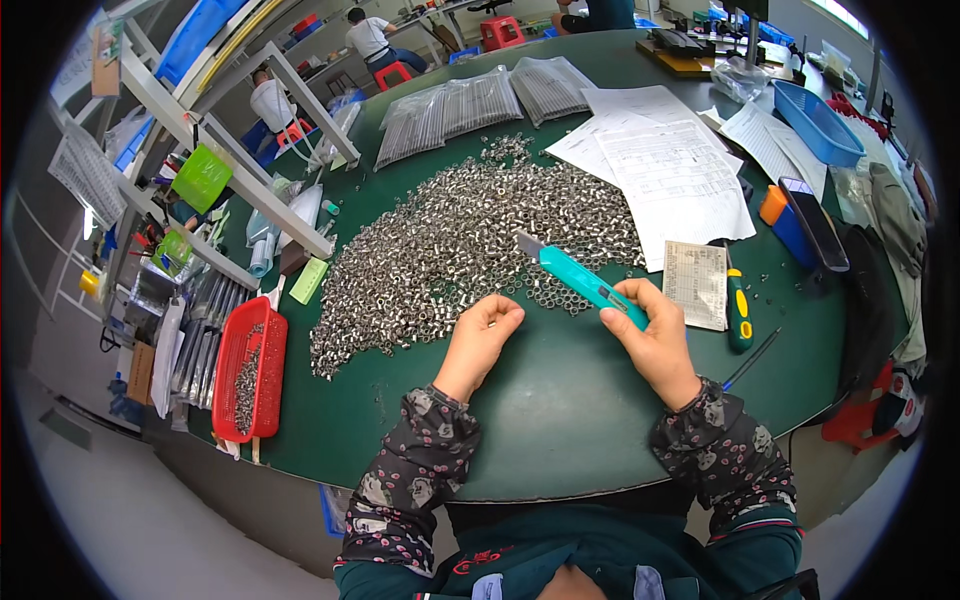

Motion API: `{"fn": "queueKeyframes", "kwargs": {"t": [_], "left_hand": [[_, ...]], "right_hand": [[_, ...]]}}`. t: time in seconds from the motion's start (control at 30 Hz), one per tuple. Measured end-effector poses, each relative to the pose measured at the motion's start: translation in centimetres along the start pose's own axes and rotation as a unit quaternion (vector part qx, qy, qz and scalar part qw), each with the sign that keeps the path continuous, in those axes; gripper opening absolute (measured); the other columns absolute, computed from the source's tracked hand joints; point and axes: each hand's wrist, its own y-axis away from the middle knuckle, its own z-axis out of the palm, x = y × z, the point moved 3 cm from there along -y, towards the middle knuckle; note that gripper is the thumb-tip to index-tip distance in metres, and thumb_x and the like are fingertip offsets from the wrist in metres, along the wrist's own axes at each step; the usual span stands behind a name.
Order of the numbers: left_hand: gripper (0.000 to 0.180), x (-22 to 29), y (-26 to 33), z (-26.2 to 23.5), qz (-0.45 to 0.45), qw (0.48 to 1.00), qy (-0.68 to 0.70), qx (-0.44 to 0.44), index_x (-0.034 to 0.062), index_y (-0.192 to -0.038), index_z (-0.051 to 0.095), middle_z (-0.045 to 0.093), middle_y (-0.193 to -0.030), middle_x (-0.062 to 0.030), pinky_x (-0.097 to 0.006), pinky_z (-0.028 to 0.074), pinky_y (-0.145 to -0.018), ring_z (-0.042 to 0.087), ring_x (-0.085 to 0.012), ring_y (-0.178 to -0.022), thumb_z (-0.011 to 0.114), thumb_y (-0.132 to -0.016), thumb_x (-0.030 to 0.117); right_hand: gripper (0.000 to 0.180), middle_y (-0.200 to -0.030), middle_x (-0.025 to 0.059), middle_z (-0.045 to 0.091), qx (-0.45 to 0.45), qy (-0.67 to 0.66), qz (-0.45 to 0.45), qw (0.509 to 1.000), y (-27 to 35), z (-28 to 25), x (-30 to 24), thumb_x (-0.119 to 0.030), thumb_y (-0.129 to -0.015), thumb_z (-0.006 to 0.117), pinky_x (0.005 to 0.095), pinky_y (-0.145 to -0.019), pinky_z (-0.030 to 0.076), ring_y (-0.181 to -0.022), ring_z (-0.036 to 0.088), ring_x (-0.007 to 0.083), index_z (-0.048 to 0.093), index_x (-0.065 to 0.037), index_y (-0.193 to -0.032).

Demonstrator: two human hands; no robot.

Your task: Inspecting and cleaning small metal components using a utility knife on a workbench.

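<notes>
Bright workroom with red stools (501, 32) and seated people at the far side; in front, a broad, smooth, dark green tabletop (560, 420), curved by the lens. Close to its near edge, two bare hands below cuffs of soft, flower-printed cloth. Right hand (655, 335) closed between thumb and fingers around one utility knife (590, 285): teal plastic body, flat and slim, steel blade out, pointing up and left over the near right part of the heap; impossible to tell if touching it. Left hand (476, 348) curled narrow, thumb against forefinger, just beside the heap's near edge; impossible to tell if gripping anything small.

Just beyond, one wide heap of metal rings (450, 240), short, hollow, shiny, too many to count. Right of it, one creased printed card (696, 285), one screwdriver (739, 315) with a ribbed yellow-and-green handle, and several overlapping paper sheets (670, 180). Farther right, one glossy black phone (815, 225) and one blue plastic basket (835, 145). Left of the heap, one pale green label (309, 281) and one red plastic basket (270, 375) with more rings inside. Behind the heap, three clear bags of slender grey tubes (483, 103), side by side.
</notes>
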Motion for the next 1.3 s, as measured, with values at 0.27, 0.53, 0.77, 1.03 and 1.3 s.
{"fn": "queueKeyframes", "kwargs": {"t": [0.27,0.53,0.77,1.03,1.3], "left_hand": [[0.012,2.0,-1.3,3.5,0.135,0.875,-0.463,0.042,0.0087,-0.088,0.049,0.059,-0.072,-0.0125,-0.042,0.044,-0.059,0.057,-0.0327,-0.069,0.053,-0.079,0.016],[0.015,1.2,-1.4,2.8,0.129,0.886,-0.444,0.039,0.0085,-0.09,0.048,0.059,-0.069,-0.0114,-0.042,0.043,-0.057,0.057,-0.0323,-0.066,0.054,-0.078,0.015],[0.016,1.4,-1.1,2.4,0.104,0.897,-0.427,0.052,0.0081,-0.09,0.048,0.057,-0.066,-0.0112,-0.042,0.042,-0.056,0.057,-0.0318,-0.066,0.055,-0.077,0.015],[0.018,1.6,-1.3,2.4,0.085,0.887,-0.448,0.078,0.0076,-0.089,0.047,0.059,-0.069,-0.0117,-0.042,0.043,-0.058,0.058,-0.0324,-0.068,0.057,-0.077,0.017],[0.017,1.1,-1.5,2.2,0.085,0.881,-0.459,0.072,0.0065,-0.087,0.048,0.059,-0.07,-0.0124,-0.04,0.044,-0.059,0.058,-0.0308,-0.069,0.057,-0.076,0.017]], "right_hand": [[0.025,-0.069,0.0098,0.059,0.014,0.005,-0.019,1.0,0.0,-0.1,0.2,-0.02,-0.073,0.066,0.0271,-0.055,0.043,-0.061,0.058,0.0168,0.055,-0.002,-0.085],[0.027,-0.07,0.0109,0.06,0.002,-0.003,-0.014,1.0,0.0,0.1,0.2,-0.021,-0.072,0.066,0.0282,-0.055,0.044,-0.062,0.059,0.0193,0.056,-0.002,-0.086],[0.027,-0.07,0.0109,0.06,-0.008,0.011,-0.016,1.0,0.0,0.3,0.3,-0.022,-0.072,0.066,0.0287,-0.056,0.044,-0.064,0.059,0.0205,0.055,-0.002,-0.087],[0.026,-0.07,0.0109,0.059,0.0,0.006,-0.031,0.999,0.1,0.4,0.4,-0.022,-0.072,0.066,0.029,-0.055,0.044,-0.063,0.059,0.0209,0.056,-0.002,-0.086],[0.026,-0.07,0.0111,0.059,0.002,0.007,-0.036,0.999,0.0,0.4,0.3,-0.022,-0.072,0.066,0.0292,-0.056,0.044,-0.063,0.059,0.022,0.056,-0.003,-0.086]]}}
